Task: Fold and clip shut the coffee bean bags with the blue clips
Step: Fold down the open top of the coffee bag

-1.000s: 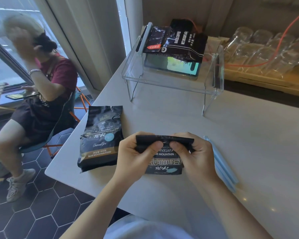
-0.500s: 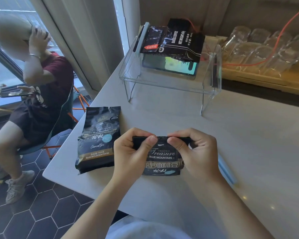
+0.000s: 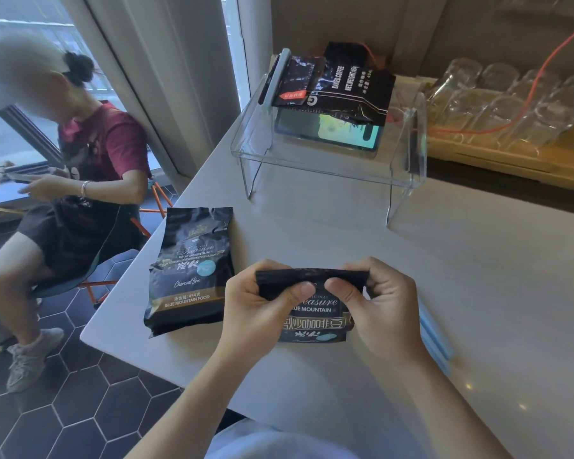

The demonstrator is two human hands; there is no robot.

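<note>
A black coffee bean bag (image 3: 315, 321) lies on the white table (image 3: 478, 276) in front of me, its top rolled down into a thick fold. My left hand (image 3: 259, 313) and my right hand (image 3: 381, 309) both pinch that fold, thumbs almost touching at its middle. A second black coffee bag (image 3: 191, 270) lies flat and unfolded to the left, near the table's edge. Blue clips (image 3: 436, 339) lie on the table just right of my right hand, partly hidden by it.
A clear acrylic stand (image 3: 328, 160) at the back holds more black bags (image 3: 342, 84) and a lit phone (image 3: 332, 127). A wooden tray of glasses (image 3: 511, 104) stands back right. A seated person (image 3: 80, 180) is left of the table.
The fold at the bag's top has been rolled further down and is thicker. My thumbs have come closer together. The seated person lowered an arm.
</note>
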